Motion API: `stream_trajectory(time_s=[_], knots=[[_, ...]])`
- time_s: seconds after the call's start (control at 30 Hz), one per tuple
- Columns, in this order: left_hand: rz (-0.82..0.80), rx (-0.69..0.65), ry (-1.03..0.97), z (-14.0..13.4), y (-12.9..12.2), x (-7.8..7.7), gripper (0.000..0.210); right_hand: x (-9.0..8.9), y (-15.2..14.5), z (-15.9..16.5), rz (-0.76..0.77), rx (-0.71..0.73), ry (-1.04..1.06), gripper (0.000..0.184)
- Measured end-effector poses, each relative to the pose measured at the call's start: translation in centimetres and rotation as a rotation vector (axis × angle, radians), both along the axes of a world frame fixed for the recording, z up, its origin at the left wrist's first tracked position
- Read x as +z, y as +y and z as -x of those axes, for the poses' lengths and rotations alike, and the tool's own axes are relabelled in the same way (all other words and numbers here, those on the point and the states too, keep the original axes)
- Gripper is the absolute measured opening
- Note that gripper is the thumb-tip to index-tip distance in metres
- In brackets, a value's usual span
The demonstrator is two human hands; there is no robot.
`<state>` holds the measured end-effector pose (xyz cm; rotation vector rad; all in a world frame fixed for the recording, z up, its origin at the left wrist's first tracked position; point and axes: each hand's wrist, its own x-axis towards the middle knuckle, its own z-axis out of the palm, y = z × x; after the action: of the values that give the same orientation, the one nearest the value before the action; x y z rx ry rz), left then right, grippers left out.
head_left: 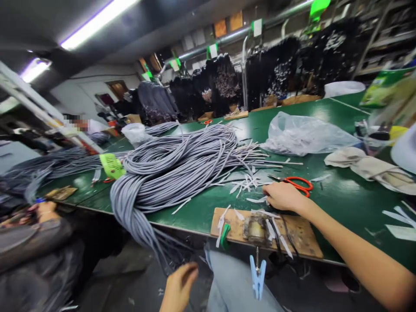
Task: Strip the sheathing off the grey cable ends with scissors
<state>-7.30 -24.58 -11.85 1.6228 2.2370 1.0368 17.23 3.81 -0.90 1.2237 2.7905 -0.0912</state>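
My right hand (pixel 286 196) reaches over the green table with fingers bent together at the end of a white strip (pixel 256 199). Right behind it lie scissors with red handles (pixel 302 184). My left hand (pixel 182 281) is low in front of the table, fingers and thumb slightly apart, with nothing visible in it. Near it, grey cables (pixel 175 169) hang over the edge from a large looped bundle. Between my hands, a wooden board (pixel 305 236) carries a small metal motor-like device (pixel 255 229), a green clip (pixel 225 236) and strips. A blue clothespin (pixel 258 277) hangs at its front.
Loose white strips (pixel 247 184) lie beside the cable ends. A clear plastic bag (pixel 305 134), a beige cloth (pixel 373 169) and a lime-green slotted object (pixel 112 165) are on the table (pixel 195 216). A co-worker's sleeve (pixel 32 238) is at left. Dark bundles (pixel 273 65) hang behind.
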Motion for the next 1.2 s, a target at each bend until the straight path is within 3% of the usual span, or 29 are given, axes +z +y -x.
stream_trajectory(time_s=[0.07, 0.17, 0.27, 0.43, 0.57, 0.67, 0.8, 0.9, 1.03, 1.13, 1.2], knots=[[-0.046, 0.171, 0.072, 1.8, 2.2, 2.1, 0.021, -0.1, 0.3, -0.2, -0.001, 0.005, -0.006, 0.027], [-0.150, 0.283, 0.236, 4.3, 6.7, 5.5, 0.027, 0.0, 0.5, -0.4, -0.010, -0.001, -0.003, 0.027], [-0.001, 0.236, 0.394, 5.6, 11.1, 7.4, 0.028, 0.4, 0.5, -0.5, -0.041, -0.037, 0.022, 0.028], [0.154, 0.089, 0.380, 5.6, 15.0, 8.2, 0.036, 1.1, 0.6, -0.9, -0.071, -0.106, 0.092, 0.033], [0.199, -0.109, 0.304, 3.7, 16.8, 10.4, 0.040, 0.9, 0.7, -0.9, -0.065, -0.113, 0.170, 0.033], [0.145, -0.262, 0.220, 0.5, 19.6, 12.8, 0.035, 0.7, 1.0, -0.8, -0.069, -0.073, 0.277, 0.028], [-0.062, -0.487, -0.038, -5.8, 24.4, 15.0, 0.036, 1.2, 1.8, -1.0, 0.005, -0.074, 0.747, 0.028], [-0.198, -0.678, -0.218, -9.4, 26.4, 15.3, 0.033, 2.2, 2.1, -1.4, 0.148, -0.131, 1.146, 0.039], [-0.180, -0.712, -0.349, -10.2, 26.6, 14.0, 0.026, 2.7, 2.2, -1.3, 0.354, -0.211, 1.541, 0.040], [-0.120, -0.737, -0.422, -9.7, 26.2, 13.0, 0.025, 2.6, 2.2, -1.0, 0.471, -0.298, 1.639, 0.041], [-0.121, -0.719, -0.409, -9.7, 26.0, 12.6, 0.024, 2.6, 2.1, -1.1, 0.378, -0.356, 1.595, 0.041]])
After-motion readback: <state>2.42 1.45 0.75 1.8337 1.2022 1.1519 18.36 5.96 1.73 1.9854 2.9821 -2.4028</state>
